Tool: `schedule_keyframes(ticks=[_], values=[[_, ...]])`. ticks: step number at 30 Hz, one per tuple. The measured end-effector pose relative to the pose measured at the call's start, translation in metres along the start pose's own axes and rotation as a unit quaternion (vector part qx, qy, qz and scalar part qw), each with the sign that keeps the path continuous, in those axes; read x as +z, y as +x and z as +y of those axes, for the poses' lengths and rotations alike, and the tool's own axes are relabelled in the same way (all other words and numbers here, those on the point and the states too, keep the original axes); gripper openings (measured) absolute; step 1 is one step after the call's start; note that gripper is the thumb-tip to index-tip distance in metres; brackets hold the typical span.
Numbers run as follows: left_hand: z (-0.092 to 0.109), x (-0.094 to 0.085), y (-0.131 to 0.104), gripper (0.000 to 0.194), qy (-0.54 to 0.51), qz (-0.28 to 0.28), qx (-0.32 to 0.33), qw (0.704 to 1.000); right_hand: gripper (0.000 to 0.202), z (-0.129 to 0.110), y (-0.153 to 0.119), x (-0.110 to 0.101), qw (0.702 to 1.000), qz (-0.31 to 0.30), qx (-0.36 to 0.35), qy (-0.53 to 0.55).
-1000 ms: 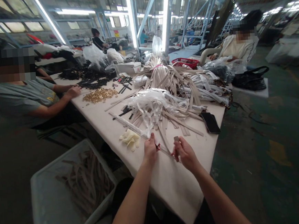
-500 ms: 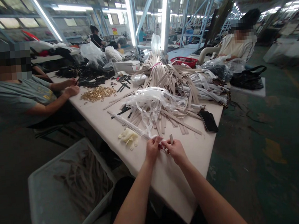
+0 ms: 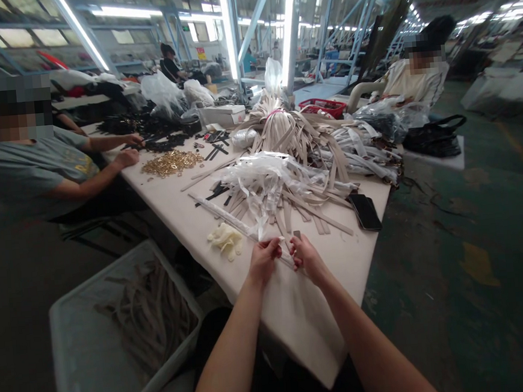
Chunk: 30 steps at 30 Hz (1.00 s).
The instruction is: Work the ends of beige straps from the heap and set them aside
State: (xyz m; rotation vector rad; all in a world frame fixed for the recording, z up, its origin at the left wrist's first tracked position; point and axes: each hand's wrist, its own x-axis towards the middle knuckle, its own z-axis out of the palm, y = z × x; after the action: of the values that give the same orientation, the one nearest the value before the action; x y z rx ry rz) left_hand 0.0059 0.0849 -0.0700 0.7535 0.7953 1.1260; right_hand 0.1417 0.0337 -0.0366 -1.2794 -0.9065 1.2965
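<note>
Over the near end of the table, my left hand pinches the end of a white plastic strip. My right hand, a small gap to its right, is closed round a short grey-beige strap whose end sticks up above the fingers. A white plastic-wrapped strip runs diagonally across the table towards my hands. Beyond them lies a heap of clear plastic film over flat beige straps. Pale yellow finger covers lie to the left of my left hand.
A bin of straps stands at lower left. Gold buckles lie near a person's hands at the left edge. A black phone rests by the right edge. A red basket and another person are farther back.
My hands have moved slightly apart, my left hand a little to the left. The strap end above my right hand shows less. The person at the left has moved one hand.
</note>
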Motion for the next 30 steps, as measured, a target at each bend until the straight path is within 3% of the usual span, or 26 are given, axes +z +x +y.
schedule_keyframes(ticks=[2,8,18,23,28,30], values=[[-0.001,-0.002,0.002,0.034,-0.021,0.01,-0.002,1.0,0.038,-0.001,-0.006,-0.004,0.999,-0.015,-0.018,-0.024],[0.001,0.0,0.002,0.031,-0.037,0.0,0.006,0.999,0.042,0.0,-0.015,-0.002,0.971,-0.049,-0.048,-0.23],[0.003,0.006,-0.006,0.033,0.011,-0.05,-0.009,0.999,0.047,0.012,0.001,-0.001,0.967,-0.092,-0.014,-0.237],[0.006,0.004,-0.006,0.034,0.015,-0.086,-0.038,0.995,0.043,0.003,-0.002,-0.001,0.959,-0.09,-0.033,-0.268],[0.007,0.002,-0.007,0.031,-0.058,0.004,-0.001,0.998,0.033,-0.008,-0.024,-0.003,0.921,-0.031,-0.148,-0.36],[0.004,0.004,-0.013,0.03,-0.053,-0.003,-0.019,0.998,0.038,-0.011,-0.03,-0.003,0.917,-0.027,-0.156,-0.367]])
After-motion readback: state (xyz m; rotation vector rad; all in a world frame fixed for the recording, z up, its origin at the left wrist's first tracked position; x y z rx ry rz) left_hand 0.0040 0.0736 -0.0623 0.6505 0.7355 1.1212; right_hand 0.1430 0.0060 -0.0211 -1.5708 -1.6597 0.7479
